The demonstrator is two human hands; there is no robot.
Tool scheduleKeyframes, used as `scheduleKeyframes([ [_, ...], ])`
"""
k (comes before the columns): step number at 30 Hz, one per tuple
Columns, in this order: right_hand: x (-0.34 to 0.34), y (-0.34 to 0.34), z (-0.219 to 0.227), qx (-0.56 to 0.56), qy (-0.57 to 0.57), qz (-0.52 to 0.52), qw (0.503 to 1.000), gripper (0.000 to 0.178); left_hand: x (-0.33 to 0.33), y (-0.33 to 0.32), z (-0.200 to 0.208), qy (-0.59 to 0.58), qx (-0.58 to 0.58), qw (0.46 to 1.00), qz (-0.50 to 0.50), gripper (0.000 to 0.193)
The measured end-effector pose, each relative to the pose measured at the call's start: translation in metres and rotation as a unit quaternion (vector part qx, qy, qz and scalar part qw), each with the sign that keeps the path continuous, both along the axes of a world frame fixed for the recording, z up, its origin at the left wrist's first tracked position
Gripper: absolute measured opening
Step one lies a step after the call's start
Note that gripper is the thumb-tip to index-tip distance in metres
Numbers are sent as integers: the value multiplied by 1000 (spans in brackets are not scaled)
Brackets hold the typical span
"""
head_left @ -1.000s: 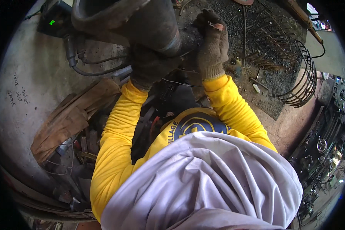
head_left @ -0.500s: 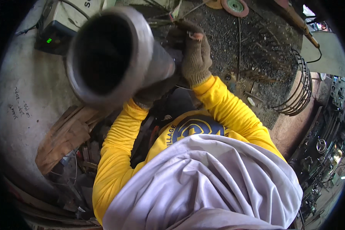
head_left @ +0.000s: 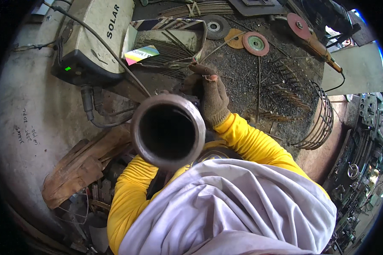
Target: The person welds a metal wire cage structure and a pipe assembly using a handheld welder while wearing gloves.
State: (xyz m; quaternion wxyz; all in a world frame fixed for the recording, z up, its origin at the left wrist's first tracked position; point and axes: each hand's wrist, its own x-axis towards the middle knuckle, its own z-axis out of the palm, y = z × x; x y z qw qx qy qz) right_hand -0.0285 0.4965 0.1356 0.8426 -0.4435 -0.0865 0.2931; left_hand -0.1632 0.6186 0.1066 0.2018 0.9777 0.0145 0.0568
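A thick metal pipe [head_left: 200,121] points its open round mouth up at me, with a dark hollow inside. My right hand [head_left: 215,100], in a brown knitted glove with a fingertip bare, is at the pipe's far right side, its fingers bent in toward it. The pipe blocks part of their grip. My left forearm in a yellow sleeve [head_left: 134,182] runs up behind the pipe's near left side; the left hand itself is hidden there.
A cream welding machine [head_left: 100,29] with a cable stands at the far left, beside an opened box of thin rods [head_left: 174,36]. Grinding discs [head_left: 256,43], an angle grinder [head_left: 315,42] and dark grit lie on the bench. A curved wire cage [head_left: 325,123] sits at the right edge.
The pipe's mouth has swung right and toward me, now looking smaller and more upright. It uncovers the welding machine and rod box. My left glove has gone out of sight behind it.
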Motion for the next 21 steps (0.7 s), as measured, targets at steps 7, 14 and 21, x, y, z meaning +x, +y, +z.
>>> scheduleKeyframes([
  [7,5,-5,-28,-19,-166,-54,984,53,2,-9,-11,10,15,999,-27,76],
  [14,-12,-72,4,-192,-71,-81,975,45,17,-12,15,-192,-121,973,39,44],
  [21,-37,-81,8,-329,-19,126,936,39,12,-26,22,-169,-109,978,61,79],
])
